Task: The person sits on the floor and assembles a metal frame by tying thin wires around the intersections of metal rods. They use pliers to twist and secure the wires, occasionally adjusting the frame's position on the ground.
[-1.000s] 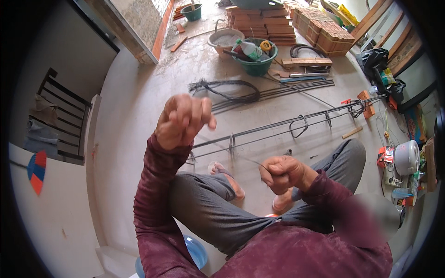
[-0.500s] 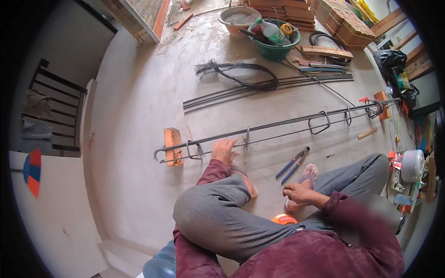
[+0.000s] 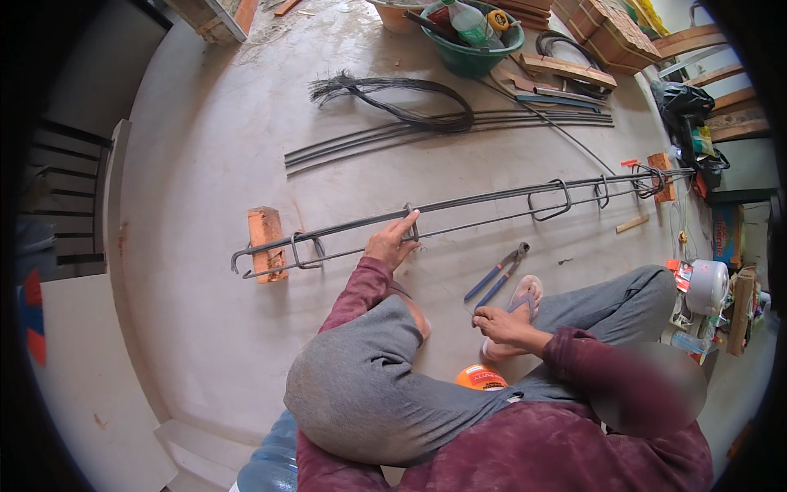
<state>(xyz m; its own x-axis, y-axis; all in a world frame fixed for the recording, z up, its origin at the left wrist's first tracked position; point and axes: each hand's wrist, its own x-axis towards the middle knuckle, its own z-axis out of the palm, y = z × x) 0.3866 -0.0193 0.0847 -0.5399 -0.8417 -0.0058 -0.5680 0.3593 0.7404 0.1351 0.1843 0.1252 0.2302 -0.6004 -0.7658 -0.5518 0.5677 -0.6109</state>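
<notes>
In front of me a long bundle of steel rebars point(image 3: 479, 199) lies raised on two bricks, with several bent stirrups around it. My left hand point(image 3: 390, 244) is closed on one stirrup point(image 3: 416, 230), its fingertips against the bars. Over my right foot, my right hand point(image 3: 507, 326) is closed in a pinch; a thin tie wire shows faintly at its fingertips. Blue-handled nippers point(image 3: 497, 273) lie on the floor between the bars and that hand.
A brick point(image 3: 266, 238) props the left end and another brick point(image 3: 661, 175) the right. Beyond lie loose rebars point(image 3: 344, 149) and a coil of wire point(image 3: 443, 115). A green tub point(image 3: 467, 61) of tools stands farther back. An orange-labelled container point(image 3: 481, 377) sits by my legs.
My left hand has moved up to the stirrup and taken hold of it. The right hand keeps its pinch. The whole view has shifted, so things sit lower left or higher.
</notes>
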